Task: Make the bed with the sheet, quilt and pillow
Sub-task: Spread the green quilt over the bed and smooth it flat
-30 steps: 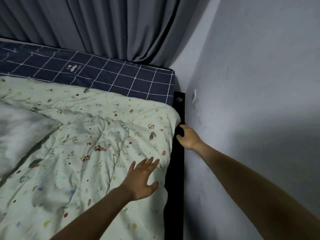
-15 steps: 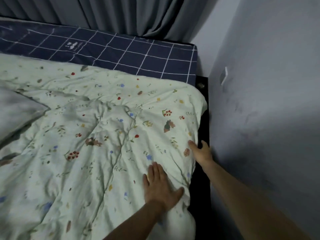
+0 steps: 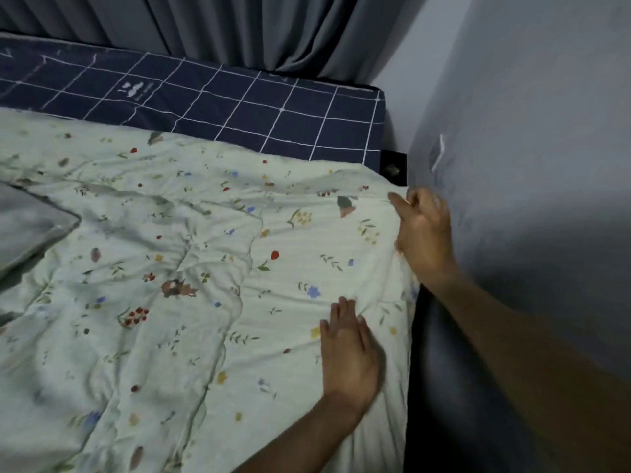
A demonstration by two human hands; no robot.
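A pale green floral quilt (image 3: 211, 274) covers most of the bed, over a navy sheet (image 3: 239, 100) with a white grid that shows along the far side. A grey pillow (image 3: 24, 230) lies on the quilt at the left edge. My left hand (image 3: 348, 353) lies flat on the quilt near its right edge, fingers straight. At the quilt's far right corner, my right hand (image 3: 421, 237) grips the quilt's edge next to the wall, and the cloth is pulled taut toward it.
A grey wall (image 3: 532, 165) runs close along the bed's right side, leaving only a narrow dark gap (image 3: 440, 387) by the black bed frame (image 3: 392, 167). Grey curtains (image 3: 211, 25) hang behind the far side of the bed.
My right hand rose from the bed's dark side to the quilt's far right corner and took hold of its edge. The left hand stayed flat on the quilt.
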